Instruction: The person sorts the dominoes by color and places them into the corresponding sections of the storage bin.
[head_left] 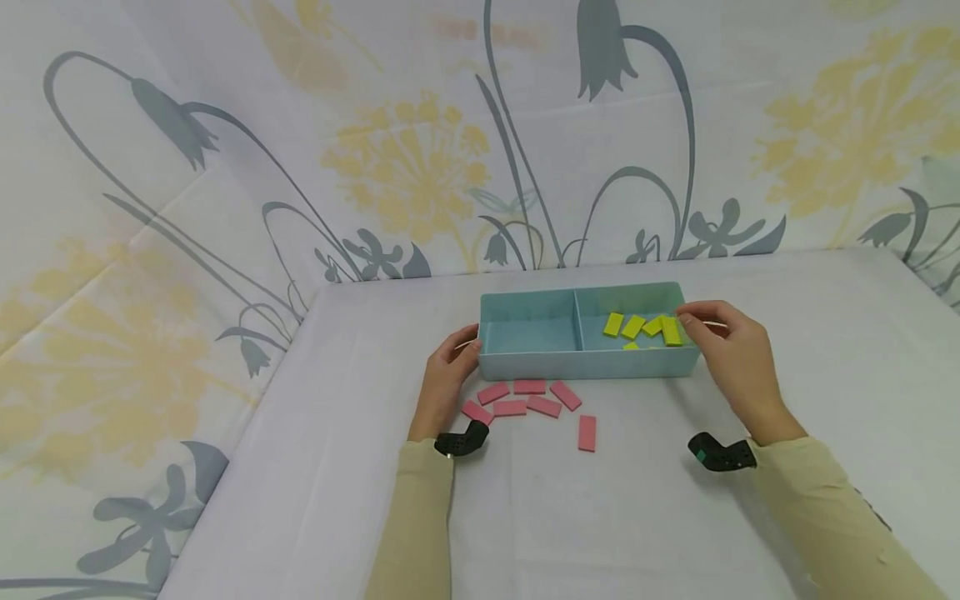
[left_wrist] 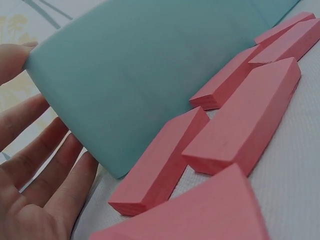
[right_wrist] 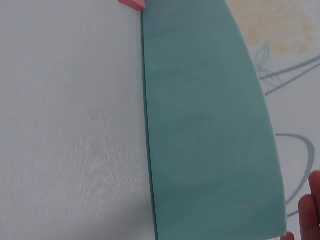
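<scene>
A pale blue two-compartment box (head_left: 525,365) stands on the white cloth. My left hand (head_left: 444,379) holds its left end; in the left wrist view the thumb lies by the upper corner and the fingers bend against the end wall. Over the right end, my right hand (head_left: 738,358) pinches a yellow wooden block (head_left: 671,332) between thumb and forefinger. Other yellow blocks (head_left: 612,324) lie in the right compartment. In the right wrist view the box's front wall (right_wrist: 210,125) fills the middle, and only fingertips (right_wrist: 307,215) show; the pinched block is hidden there.
Several pink wooden blocks (head_left: 510,407) lie loose on the cloth before the box's left half. One pink block (head_left: 587,433) lies apart, nearer me. A divider (head_left: 578,321) splits the box. Flower-printed cloth (head_left: 420,158) hangs behind and at the left.
</scene>
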